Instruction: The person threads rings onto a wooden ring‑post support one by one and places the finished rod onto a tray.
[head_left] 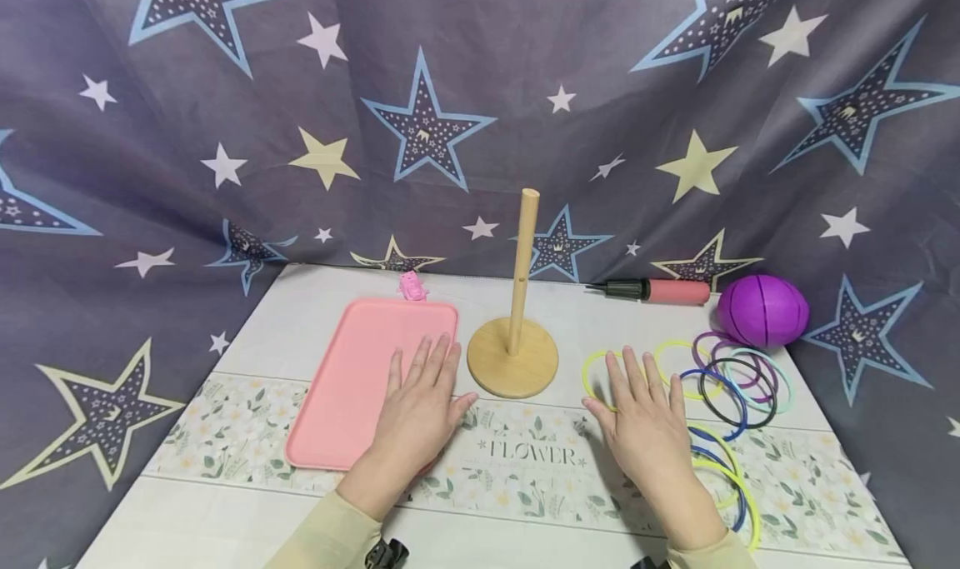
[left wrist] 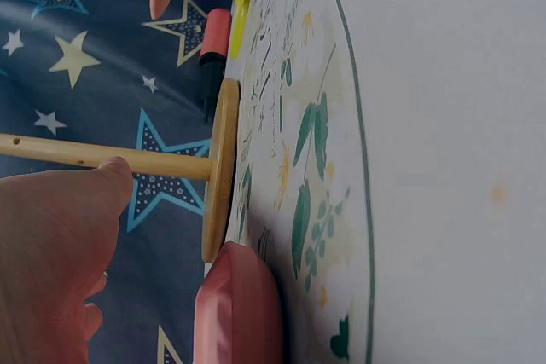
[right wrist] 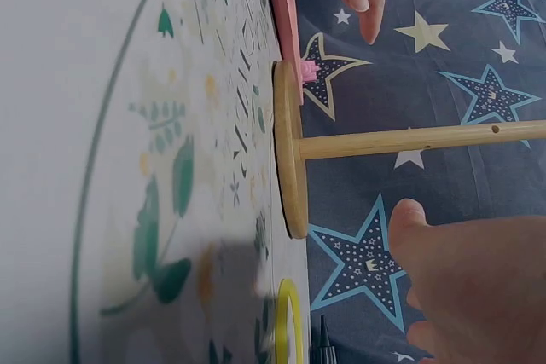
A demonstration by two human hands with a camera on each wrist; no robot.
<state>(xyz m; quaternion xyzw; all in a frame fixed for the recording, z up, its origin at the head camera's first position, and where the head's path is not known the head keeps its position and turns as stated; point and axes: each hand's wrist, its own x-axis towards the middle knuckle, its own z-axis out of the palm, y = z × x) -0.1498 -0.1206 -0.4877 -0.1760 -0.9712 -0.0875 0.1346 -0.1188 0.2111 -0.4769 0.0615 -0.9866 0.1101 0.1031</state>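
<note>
My left hand (head_left: 422, 402) is held palm down with straight fingers over the right side of a pink tray (head_left: 341, 386). My right hand (head_left: 647, 427), fingers also extended, hovers beside the loose rings, overlapping a yellow ring (head_left: 587, 377) in the head view. Neither hand holds anything. Between them and farther back, a wooden post (head_left: 522, 261) rises upright from its round wooden base (head_left: 513, 377). To the right of my right hand lie several thin rings, among them a blue ring (head_left: 742, 411), a black ring (head_left: 772, 415) and a light teal ring (head_left: 787, 390), partly overlapping.
A purple ball (head_left: 763, 311) sits at the back right corner of the table. Beside it lies a hand pump (head_left: 675, 291) with a red barrel and black nozzle. A small pink figure (head_left: 412, 286) stands behind the tray. Star-patterned cloth (head_left: 480, 102) hangs along the table's back.
</note>
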